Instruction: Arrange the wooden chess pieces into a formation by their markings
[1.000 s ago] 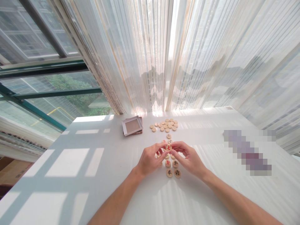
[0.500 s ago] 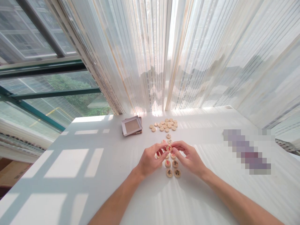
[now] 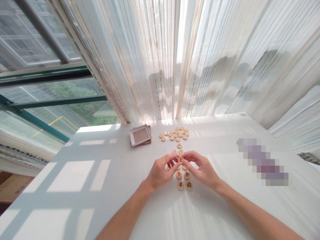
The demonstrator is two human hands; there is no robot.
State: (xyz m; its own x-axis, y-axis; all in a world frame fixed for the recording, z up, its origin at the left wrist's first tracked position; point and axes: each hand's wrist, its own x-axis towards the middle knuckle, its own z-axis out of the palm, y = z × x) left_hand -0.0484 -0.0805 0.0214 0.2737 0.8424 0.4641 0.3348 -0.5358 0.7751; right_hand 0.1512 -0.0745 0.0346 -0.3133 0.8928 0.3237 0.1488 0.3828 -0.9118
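Between the fingertips of my left hand (image 3: 161, 169) and my right hand (image 3: 201, 168), a round wooden Chinese chess piece (image 3: 180, 159) with a red character is pinched from both sides, face toward me. Below it lie a red-marked piece (image 3: 178, 175) and a black-marked piece (image 3: 186, 175). Closer to me sit two more black-marked pieces, one on the left (image 3: 180, 185) and one on the right (image 3: 189, 185). Just beyond my fingers are a red-marked piece (image 3: 174, 152) and black-marked pieces (image 3: 179, 145). My hands partly cover other pieces under them.
Several blank-faced wooden pieces (image 3: 177, 132) cluster toward the back of the white table (image 3: 120, 200). A shallow open box (image 3: 140, 135) rests left of them. At the right is a blurred-out purplish item (image 3: 265, 161). Curtains (image 3: 162, 66) hang along the far edge.
Both hands keep the same pinch on the red-marked piece, which sits very slightly lower in view. The other pieces stay in place.
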